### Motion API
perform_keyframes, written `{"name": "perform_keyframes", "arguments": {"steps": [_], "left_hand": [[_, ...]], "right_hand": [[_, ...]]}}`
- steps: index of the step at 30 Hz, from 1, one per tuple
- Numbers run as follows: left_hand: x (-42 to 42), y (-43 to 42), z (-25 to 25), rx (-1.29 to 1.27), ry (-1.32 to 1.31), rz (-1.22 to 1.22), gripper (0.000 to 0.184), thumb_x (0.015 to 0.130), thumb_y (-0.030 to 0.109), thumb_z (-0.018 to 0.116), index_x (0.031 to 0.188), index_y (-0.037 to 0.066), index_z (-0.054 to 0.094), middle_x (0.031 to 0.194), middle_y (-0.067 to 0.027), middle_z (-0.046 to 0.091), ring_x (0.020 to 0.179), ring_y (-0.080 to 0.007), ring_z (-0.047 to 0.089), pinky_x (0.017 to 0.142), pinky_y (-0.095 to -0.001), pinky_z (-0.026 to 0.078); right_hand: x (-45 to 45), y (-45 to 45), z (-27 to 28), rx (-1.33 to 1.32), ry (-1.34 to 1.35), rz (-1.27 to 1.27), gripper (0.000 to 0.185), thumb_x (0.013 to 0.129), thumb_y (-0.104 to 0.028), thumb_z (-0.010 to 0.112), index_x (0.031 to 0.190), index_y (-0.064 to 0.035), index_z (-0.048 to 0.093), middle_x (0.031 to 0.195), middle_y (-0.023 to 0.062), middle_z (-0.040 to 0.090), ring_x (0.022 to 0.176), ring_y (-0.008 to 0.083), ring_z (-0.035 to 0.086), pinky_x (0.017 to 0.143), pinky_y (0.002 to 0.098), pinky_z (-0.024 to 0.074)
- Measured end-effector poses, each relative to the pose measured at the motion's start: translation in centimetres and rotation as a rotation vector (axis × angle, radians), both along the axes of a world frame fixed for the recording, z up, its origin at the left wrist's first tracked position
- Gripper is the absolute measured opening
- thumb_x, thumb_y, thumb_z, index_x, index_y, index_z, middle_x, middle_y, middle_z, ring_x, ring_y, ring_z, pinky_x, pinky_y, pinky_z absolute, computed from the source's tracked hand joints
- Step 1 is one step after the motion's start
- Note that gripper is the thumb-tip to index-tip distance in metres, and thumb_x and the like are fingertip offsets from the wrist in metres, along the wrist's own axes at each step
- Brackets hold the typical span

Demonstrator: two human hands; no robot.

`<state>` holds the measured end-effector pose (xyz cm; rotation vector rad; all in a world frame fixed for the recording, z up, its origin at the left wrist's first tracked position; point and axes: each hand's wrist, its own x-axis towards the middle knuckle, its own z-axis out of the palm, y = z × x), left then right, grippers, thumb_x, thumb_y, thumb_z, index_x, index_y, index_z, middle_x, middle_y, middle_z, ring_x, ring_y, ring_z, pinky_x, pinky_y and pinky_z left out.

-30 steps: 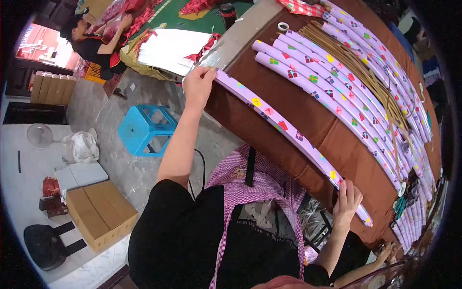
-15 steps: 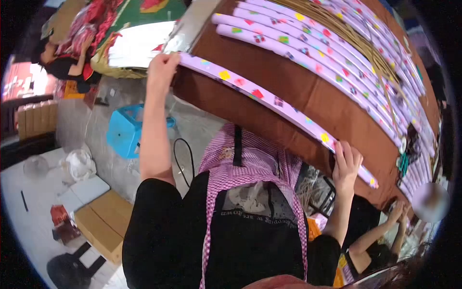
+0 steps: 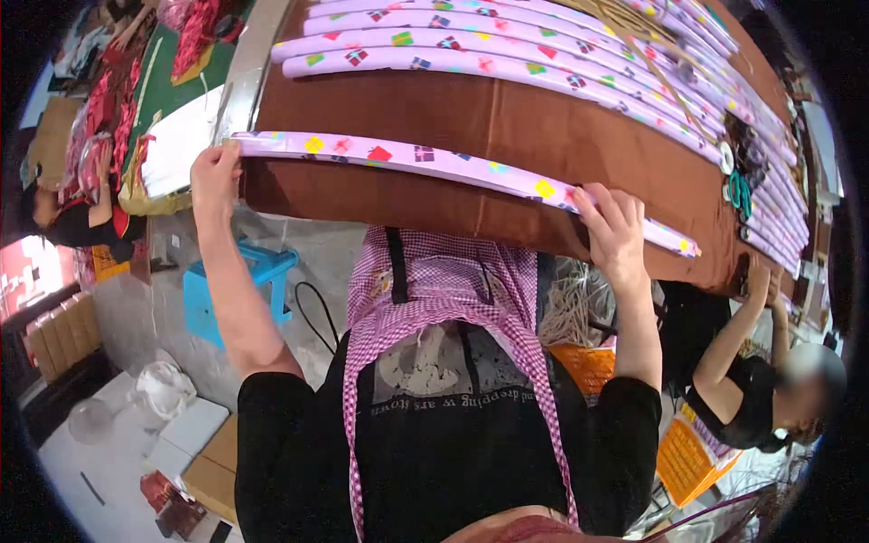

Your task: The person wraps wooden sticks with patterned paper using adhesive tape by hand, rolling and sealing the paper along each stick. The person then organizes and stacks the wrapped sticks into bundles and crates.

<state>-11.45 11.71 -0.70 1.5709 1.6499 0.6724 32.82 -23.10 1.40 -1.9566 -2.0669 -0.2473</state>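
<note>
A long, thin lilac roll with a gift-box pattern [image 3: 424, 154] lies along the near edge of a table covered in brown cloth [image 3: 389, 107]. Its left end is pinched in my left hand [image 3: 217, 178]. Toward the roll's right end, my right hand [image 3: 615, 228] has its fingers bent over it, with a short length sticking out beyond. Behind it, several similar lilac rolls [image 3: 489, 65] lie side by side across the table.
Teal scissors [image 3: 740, 194] and a white tape roll [image 3: 726, 158] lie at the table's right. A co-worker [image 3: 747, 389] sits at the right, another [image 3: 86, 222] at far left. A blue stool [image 3: 204, 294] stands below left.
The view has turned and shifted, so the table and roll now look more level. Both my hands still hold the roll. More of the co-worker at the right shows.
</note>
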Motion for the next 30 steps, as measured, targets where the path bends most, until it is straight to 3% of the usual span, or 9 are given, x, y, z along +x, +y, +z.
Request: {"name": "perform_keyframes", "arguments": {"steps": [7,15,17,20,21,24,27,28,30], "left_hand": [[-1.6,1.6,-1.6,0.037,-0.018,0.001,0.033,0.089,0.025,0.072,0.101,-0.004,0.061,0.077,-0.0024,0.061,0.062,-0.0093,0.053,0.058,-0.0238,0.045],[-0.1,0.4,-1.7,0.167,-0.039,0.000,0.027,0.092,0.020,0.067,0.109,0.000,0.057,0.083,-0.0063,0.062,0.067,-0.0130,0.056,0.063,-0.0284,0.049],[0.7,-0.1,-1.8,0.568,0.360,-0.120,0.026,0.093,0.017,0.063,0.113,0.002,0.057,0.092,-0.0128,0.062,0.079,-0.0243,0.062,0.072,-0.0367,0.052],[2.4,-1.5,-0.7,0.691,0.728,-0.087,0.027,0.091,0.015,0.062,0.115,0.003,0.058,0.108,-0.0185,0.059,0.092,-0.0360,0.062,0.080,-0.0439,0.052],[4.8,-3.5,1.9,0.550,0.735,-0.008,0.028,0.090,0.014,0.063,0.115,0.004,0.059,0.120,-0.0216,0.054,0.099,-0.0396,0.060,0.084,-0.0468,0.050],[4.8,-4.0,2.1,0.747,0.978,-0.039,0.029,0.089,0.012,0.063,0.117,0.005,0.059,0.120,-0.0231,0.053,0.103,-0.0388,0.058,0.089,-0.0498,0.047],[9.5,-6.5,2.5,1.030,0.837,-0.209,0.042,0.088,0.012,0.062,0.126,-0.005,0.055,0.132,-0.0302,0.051,0.122,-0.0456,0.049,0.102,-0.0524,0.042],[13.2,-9.7,2.8,1.068,0.624,-0.318,0.053,0.089,0.019,0.062,0.132,-0.010,0.049,0.140,-0.0326,0.045,0.132,-0.0487,0.040,0.111,-0.0527,0.033],[19.2,-15.8,3.8,1.003,0.554,-0.547,0.074,0.087,0.038,0.065,0.137,-0.012,0.043,0.148,-0.0303,0.038,0.140,-0.0491,0.030,0.113,-0.0607,0.024]], "right_hand": [[0.0,0.0,-0.1,0.073,0.034,0.033,0.055,0.069,-0.010,0.072,0.124,-0.0102,0.063,0.121,0.0071,0.060,0.101,0.0266,0.056,0.089,0.0415,0.0429],[0.1,-0.3,-0.3,0.067,0.031,0.019,0.053,0.071,-0.009,0.069,0.124,-0.0108,0.063,0.121,0.0071,0.060,0.101,0.0269,0.056,0.090,0.0425,0.0424],[0.0,-0.2,-0.3,0.085,0.031,0.018,0.052,0.072,-0.008,0.067,0.124,-0.0108,0.063,0.122,0.0072,0.060,0.101,0.0270,0.056,0.090,0.0426,0.0423],[0.0,-0.4,-0.2,0.087,0.055,0.023,0.052,0.073,-0.004,0.064,0.125,-0.0107,0.063,0.121,0.0075,0.060,0.101,0.0270,0.056,0.090,0.0422,0.0426],[0.0,-0.5,-0.3,0.080,0.039,0.019,0.052,0.073,-0.002,0.063,0.125,-0.0106,0.063,0.120,0.0076,0.060,0.101,0.0271,0.056,0.090,0.0421,0.0427],[0.1,-0.5,-0.5,0.091,0.036,0.023,0.052,0.073,0.000,0.062,0.125,-0.0103,0.064,0.120,0.0078,0.061,0.101,0.0272,0.056,0.090,0.0419,0.0427],[0.1,-0.4,-0.5,0.100,0.043,0.024,0.052,0.074,0.000,0.062,0.124,-0.0100,0.064,0.120,0.0078,0.061,0.101,0.0271,0.056,0.090,0.0416,0.0426],[0.1,-0.4,-0.5,0.098,0.039,0.024,0.051,0.074,0.000,0.062,0.124,-0.0098,0.064,0.121,0.0076,0.061,0.101,0.0270,0.056,0.090,0.0413,0.0425],[0.0,-0.3,-0.3,0.102,0.043,0.032,0.051,0.074,0.000,0.062,0.124,-0.0098,0.064,0.121,0.0074,0.061,0.101,0.0268,0.056,0.090,0.0411,0.0424]]}}
